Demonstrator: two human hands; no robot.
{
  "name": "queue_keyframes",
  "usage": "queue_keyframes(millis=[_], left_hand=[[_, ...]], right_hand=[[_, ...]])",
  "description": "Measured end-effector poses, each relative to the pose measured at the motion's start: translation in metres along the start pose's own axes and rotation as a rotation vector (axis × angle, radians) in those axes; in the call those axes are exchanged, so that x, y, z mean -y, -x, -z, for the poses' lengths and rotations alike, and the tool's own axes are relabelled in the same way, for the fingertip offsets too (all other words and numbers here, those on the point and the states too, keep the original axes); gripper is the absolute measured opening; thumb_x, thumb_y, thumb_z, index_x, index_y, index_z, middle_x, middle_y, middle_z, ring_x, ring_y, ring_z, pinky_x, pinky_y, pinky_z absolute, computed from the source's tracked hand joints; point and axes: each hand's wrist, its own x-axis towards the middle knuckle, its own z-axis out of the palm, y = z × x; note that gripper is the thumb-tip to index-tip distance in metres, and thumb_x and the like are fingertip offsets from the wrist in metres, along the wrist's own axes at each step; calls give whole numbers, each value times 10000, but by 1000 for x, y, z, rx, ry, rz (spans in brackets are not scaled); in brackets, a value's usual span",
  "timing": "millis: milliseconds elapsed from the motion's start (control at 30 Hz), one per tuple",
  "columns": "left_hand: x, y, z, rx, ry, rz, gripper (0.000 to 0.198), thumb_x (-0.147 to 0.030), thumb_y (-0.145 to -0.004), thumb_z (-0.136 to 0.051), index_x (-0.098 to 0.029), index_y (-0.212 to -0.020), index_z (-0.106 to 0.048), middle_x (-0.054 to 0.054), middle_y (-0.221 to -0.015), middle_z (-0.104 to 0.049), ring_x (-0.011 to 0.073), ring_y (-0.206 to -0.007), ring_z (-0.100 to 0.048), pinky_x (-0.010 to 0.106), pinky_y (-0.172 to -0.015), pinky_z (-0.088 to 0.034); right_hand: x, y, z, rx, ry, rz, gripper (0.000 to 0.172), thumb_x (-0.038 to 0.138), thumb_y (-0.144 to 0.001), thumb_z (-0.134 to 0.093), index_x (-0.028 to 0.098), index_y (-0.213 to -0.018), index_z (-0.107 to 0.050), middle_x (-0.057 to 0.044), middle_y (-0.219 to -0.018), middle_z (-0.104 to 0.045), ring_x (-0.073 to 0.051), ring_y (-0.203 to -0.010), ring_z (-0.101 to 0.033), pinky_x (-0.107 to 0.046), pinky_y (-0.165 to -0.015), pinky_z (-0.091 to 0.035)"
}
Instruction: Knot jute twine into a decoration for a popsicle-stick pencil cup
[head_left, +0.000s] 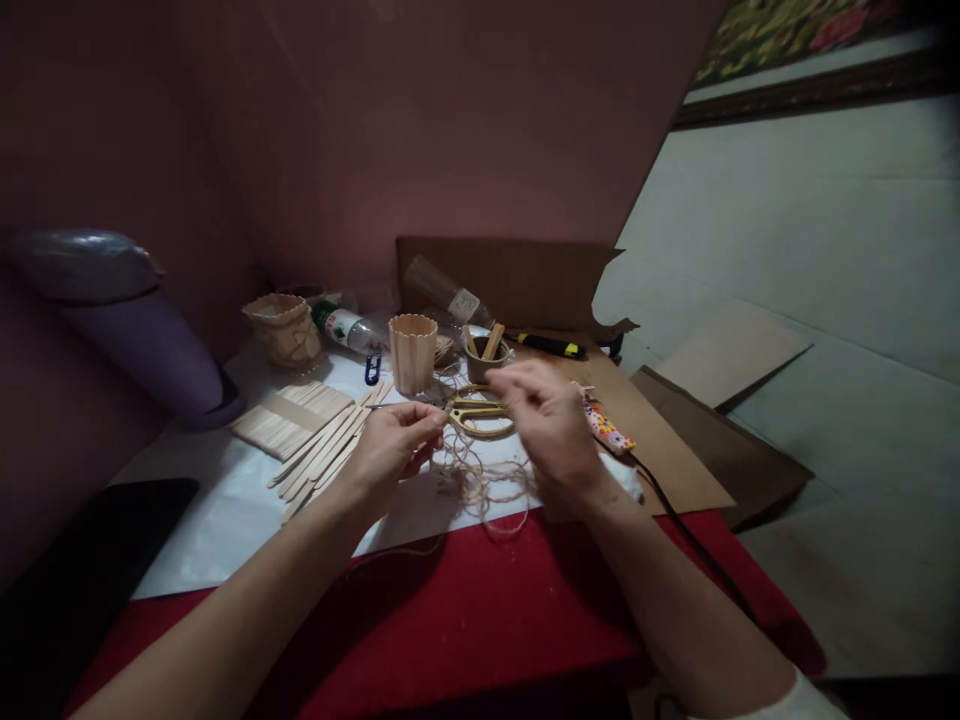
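Observation:
My left hand (394,445) is closed in a pinch on a strand of jute twine (480,485) that lies in a loose tangle on the white sheet (217,500). My right hand (547,425) hovers just right of it with fingers curled, also pinching the twine. Gold-handled scissors (480,412) lie on the sheet just beyond both hands. A cup made of craft sticks (412,352) stands upright behind them. Loose craft sticks (322,445) lie to the left of my left hand.
A stack of craft sticks (289,415), a woven basket (283,328), a plastic bottle (346,328), a small pot holding sticks (486,358), a black-and-yellow tool (547,346), cardboard (525,280) and a black cable (682,530) surround the work area. Red cloth (487,610) covers the near edge.

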Motion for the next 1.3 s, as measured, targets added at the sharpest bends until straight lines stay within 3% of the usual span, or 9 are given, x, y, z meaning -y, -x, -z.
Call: queue_keyframes(millis=[33, 133, 233, 367, 567, 800, 900, 1133, 1300], left_hand=[[1, 1, -1, 23, 7, 1, 267, -362, -647, -701, -136, -677, -561, -39, -524, -499, 19, -379, -327, 154, -363, -147], [1, 3, -4, 51, 25, -3, 271, -365, -641, -708, -131, -679, -576, -46, -509, -478, 20, -388, -319, 156, -372, -151], [1, 4, -6, 49, 18, 3, 264, -354, -640, -711, -124, -685, -591, -40, -517, -489, 22, -401, -328, 157, -380, -161], [2, 3, -6, 60, 7, 9, 258, -362, -670, -689, -130, -684, -577, -46, -511, -481, 21, -402, -328, 156, -383, -159], [2, 4, -6, 47, -10, -12, 235, -341, -678, -674, -127, -703, -581, -45, -521, -488, 21, -397, -331, 159, -381, -169], [-1, 6, -11, -40, -95, -42, 208, -298, -661, -673, -119, -687, -570, -50, -495, -483, 28, -401, -336, 161, -385, -204], [0, 5, -10, -53, -134, -72, 205, -308, -665, -662, -121, -690, -580, -52, -494, -486, 36, -410, -344, 170, -397, -228], [10, -2, -3, -187, -620, -370, 129, -266, -711, -605, -155, -730, -666, 26, -692, -654, 132, -642, -541, 254, -620, -400], [10, 3, -3, -221, -771, -444, 185, -329, -743, -593, -167, -710, -678, 43, -698, -681, 158, -645, -578, 263, -601, -406]], right_hand=[[0, 4, -9, 139, -96, -94, 197, 333, -829, -560, 176, -825, -679, -45, -796, -613, -141, -737, -559, -275, -653, -446], [-2, 13, -26, 364, -319, -334, 232, 373, -821, -546, 166, -860, -644, 10, -640, -561, -83, -468, -467, -223, -437, -366], [-4, 17, -30, 442, -452, -452, 220, 366, -802, -559, 152, -821, -607, 21, -627, -552, -55, -396, -433, -202, -385, -314], [-6, 17, -28, 410, -482, -537, 188, 322, -789, -562, 145, -727, -568, 28, -580, -527, -42, -392, -380, -188, -378, -273], [-11, 16, -29, 362, -365, -468, 194, 309, -765, -570, 162, -650, -518, 50, -511, -443, -62, -445, -354, -199, -419, -272], [-8, 16, -26, 501, -658, -709, 214, 324, -764, -547, 171, -651, -450, 77, -496, -361, -38, -385, -260, -189, -372, -181], [-11, 16, -26, 529, -702, -726, 259, 368, -745, -595, 168, -653, -457, 89, -467, -340, -31, -371, -235, -187, -367, -161], [-12, 19, -31, 416, -528, -674, 259, 341, -732, -599, 170, -592, -463, 83, -424, -365, -36, -362, -272, -198, -378, -184], [-13, 20, -35, 300, -447, -643, 232, 292, -707, -599, 168, -559, -470, 70, -436, -390, -44, -389, -301, -199, -380, -193]])
